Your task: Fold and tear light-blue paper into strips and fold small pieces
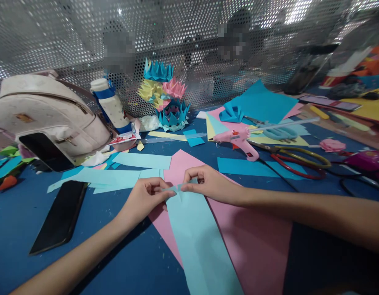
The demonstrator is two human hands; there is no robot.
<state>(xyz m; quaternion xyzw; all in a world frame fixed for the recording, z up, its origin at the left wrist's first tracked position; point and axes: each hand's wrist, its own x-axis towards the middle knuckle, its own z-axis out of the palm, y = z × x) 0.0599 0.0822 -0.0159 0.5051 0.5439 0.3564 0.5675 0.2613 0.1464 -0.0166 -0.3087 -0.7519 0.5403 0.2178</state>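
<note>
A long light-blue paper strip (198, 241) runs from my fingers toward the bottom edge, over a large pink sheet (260, 241). Its far end is creased and partly folded where both hands meet. My left hand (149, 194) pinches the left corner of that end between thumb and fingers. On the right corner, my right hand (202, 182) holds the same end in a pinch, a small gap away from the left thumb. More light-blue strips (112, 178) lie to the left of the pink sheet.
A pink glue gun (238, 141) and scissors (300, 157) lie at the right, near a blue strip (247, 166). Folded paper flowers (174, 116) stand at the back. At the left are a phone (60, 217), a backpack (51, 110) and a bottle (111, 106).
</note>
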